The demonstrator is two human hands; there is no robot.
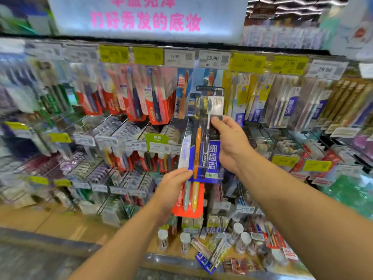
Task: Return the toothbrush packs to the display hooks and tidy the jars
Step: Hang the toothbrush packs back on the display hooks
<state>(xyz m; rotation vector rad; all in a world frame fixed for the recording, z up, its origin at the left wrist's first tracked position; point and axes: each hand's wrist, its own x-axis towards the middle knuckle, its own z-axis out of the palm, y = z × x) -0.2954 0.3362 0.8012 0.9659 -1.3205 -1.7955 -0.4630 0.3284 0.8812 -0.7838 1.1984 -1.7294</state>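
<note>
My right hand (230, 142) pinches a tall blue-and-black toothbrush pack (212, 158) by its right edge, raised in front of the top row of display hooks (210, 88). My left hand (171, 190) grips a red Colgate toothbrush pack (188, 205) together with a clear pale pack (184, 152), just below and left of the blue one. Small jars with white lids (241, 235) stand on the bottom shelf, with loose toothbrush packs (207, 253) lying among them.
Rows of hanging toothbrush packs (153, 98) fill the upper rack under price tags (214, 58). Wire dividers with floss boxes (113, 130) occupy the middle shelves. A pink-lettered sign (145, 19) hangs above. The wooden bottom shelf edge (60, 221) runs lower left.
</note>
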